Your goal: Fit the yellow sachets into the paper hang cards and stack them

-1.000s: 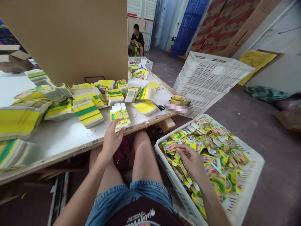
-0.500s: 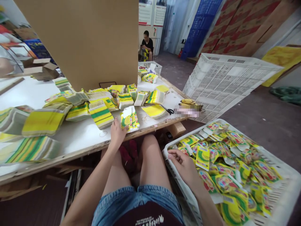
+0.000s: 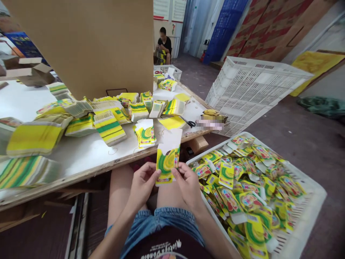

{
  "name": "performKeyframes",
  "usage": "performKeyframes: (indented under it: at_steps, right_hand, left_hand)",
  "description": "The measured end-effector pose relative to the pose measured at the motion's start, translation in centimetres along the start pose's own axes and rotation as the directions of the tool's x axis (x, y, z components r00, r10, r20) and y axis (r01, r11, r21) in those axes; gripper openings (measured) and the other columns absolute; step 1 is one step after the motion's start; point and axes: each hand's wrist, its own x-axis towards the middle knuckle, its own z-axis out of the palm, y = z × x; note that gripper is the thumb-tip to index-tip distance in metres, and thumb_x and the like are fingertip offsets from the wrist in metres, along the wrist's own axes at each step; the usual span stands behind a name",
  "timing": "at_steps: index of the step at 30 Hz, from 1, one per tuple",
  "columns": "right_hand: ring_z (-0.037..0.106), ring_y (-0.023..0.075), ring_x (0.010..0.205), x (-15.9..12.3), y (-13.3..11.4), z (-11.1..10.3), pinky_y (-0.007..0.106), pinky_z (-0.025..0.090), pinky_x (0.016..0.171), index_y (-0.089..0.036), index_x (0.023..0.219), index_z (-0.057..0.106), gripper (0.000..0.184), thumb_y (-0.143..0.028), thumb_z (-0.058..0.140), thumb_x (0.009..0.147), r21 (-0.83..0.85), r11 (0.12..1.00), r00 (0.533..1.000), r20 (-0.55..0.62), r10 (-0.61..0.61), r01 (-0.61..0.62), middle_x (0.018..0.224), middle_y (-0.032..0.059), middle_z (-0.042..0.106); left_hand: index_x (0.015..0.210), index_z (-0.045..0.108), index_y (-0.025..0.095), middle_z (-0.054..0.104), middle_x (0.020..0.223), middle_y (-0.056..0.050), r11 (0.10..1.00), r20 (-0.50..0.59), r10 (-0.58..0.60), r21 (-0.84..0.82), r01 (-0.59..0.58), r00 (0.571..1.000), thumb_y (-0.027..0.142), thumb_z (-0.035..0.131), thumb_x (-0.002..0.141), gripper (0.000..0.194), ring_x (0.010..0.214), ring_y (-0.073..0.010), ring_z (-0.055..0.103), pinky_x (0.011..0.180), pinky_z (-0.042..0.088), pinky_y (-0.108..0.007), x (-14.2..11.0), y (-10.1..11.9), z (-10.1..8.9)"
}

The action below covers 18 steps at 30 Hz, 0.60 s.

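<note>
Above my lap I hold one flat yellow and green printed carton, its white flap pointing up. My left hand pinches its lower left side, and my right hand grips the lower right side, thumbs in front. Just beyond, near the table's edge, lies a small pile of similar cartons. Bundled stacks of flat cartons spread over the white table. To my right, a white plastic crate holds many made-up yellow cartons.
Scissors and bananas lie near the table's right corner. Stacked white crates stand behind it. A big cardboard sheet rises at the table's back. A seated person is farther off.
My left hand has come from the small pile to above my lap with a carton. My right hand has moved left from the crate's rim and now grips that carton too.
</note>
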Motion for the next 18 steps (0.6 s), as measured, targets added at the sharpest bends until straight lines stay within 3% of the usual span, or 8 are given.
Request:
performKeyframes:
  at_steps: [3, 7, 13, 18]
  right_hand:
    - [0.068, 0.0241, 0.088, -0.2, 0.4, 0.5, 0.037, 0.054, 0.082, -0.018, 0.096, 0.068, 0.032, -0.047, 0.065, 0.083, 0.16, 0.982, 0.99, 0.114, 0.087, -0.104, 0.092, 0.0078, 0.074]
    - [0.068, 0.0246, 0.093, -0.8, 1.3, 0.6, 0.038, 0.052, 0.087, -0.018, 0.098, 0.07, 0.04, -0.054, 0.065, 0.081, 0.208, 0.963, 0.975, 0.173, 0.137, -0.172, 0.098, 0.0086, 0.073]
    - [0.066, 0.0259, 0.1, -1.1, 1.3, 0.6, 0.039, 0.05, 0.093, -0.017, 0.102, 0.071, 0.047, -0.059, 0.059, 0.084, 0.1, 0.987, 0.984, 0.139, 0.113, -0.127, 0.104, 0.0105, 0.073]
    - [0.07, 0.0267, 0.091, -1.0, 0.6, 0.4, 0.04, 0.055, 0.086, -0.017, 0.11, 0.068, 0.051, -0.057, 0.066, 0.079, 0.072, 0.983, 0.964, 0.221, 0.151, -0.171, 0.099, 0.0092, 0.074]
  left_hand:
    - [0.094, 0.07, 0.017, 0.073, 0.086, -0.005, 0.98, 0.177, -0.071, -0.173, 0.102, 0.982, 0.041, 0.07, 0.08, 0.028, 0.077, -0.017, 0.067, 0.073, 0.053, -0.027, -0.6, -0.1, -0.3]
    - [0.114, 0.067, 0.017, 0.074, 0.099, -0.012, 0.905, 0.323, -0.131, -0.346, 0.246, 0.937, 0.05, 0.073, 0.075, 0.051, 0.094, -0.0275, 0.069, 0.084, 0.054, -0.037, -0.4, -0.2, -0.5]
    - [0.113, 0.069, 0.017, 0.074, 0.103, -0.012, 0.857, 0.334, -0.153, -0.423, 0.293, 0.93, 0.045, 0.079, 0.07, 0.052, 0.102, -0.0298, 0.067, 0.089, 0.052, -0.039, -0.6, -0.4, 0.7]
    - [0.109, 0.071, 0.017, 0.075, 0.101, -0.012, 0.87, 0.294, -0.154, -0.413, 0.27, 0.943, 0.045, 0.08, 0.067, 0.051, 0.102, -0.0302, 0.067, 0.089, 0.052, -0.039, -0.8, -0.6, 0.8]
